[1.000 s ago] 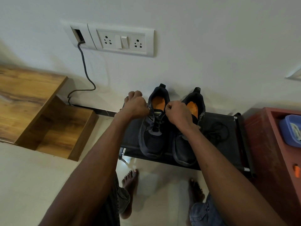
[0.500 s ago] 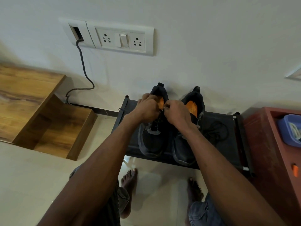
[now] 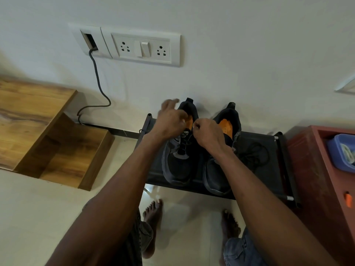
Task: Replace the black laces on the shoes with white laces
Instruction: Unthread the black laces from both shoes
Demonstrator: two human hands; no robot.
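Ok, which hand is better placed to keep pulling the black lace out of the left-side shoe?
Right, probably. The right hand sits over the top eyelets of the shoe, fingers pinched, apparently on the black lace. The left hand is blurred, fingers spread above the shoe's collar, gripping nothing visible.

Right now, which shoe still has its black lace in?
The left shoe: black lace criss-crosses its front under both hands. The right shoe shows none; a loose lace lies beside it.
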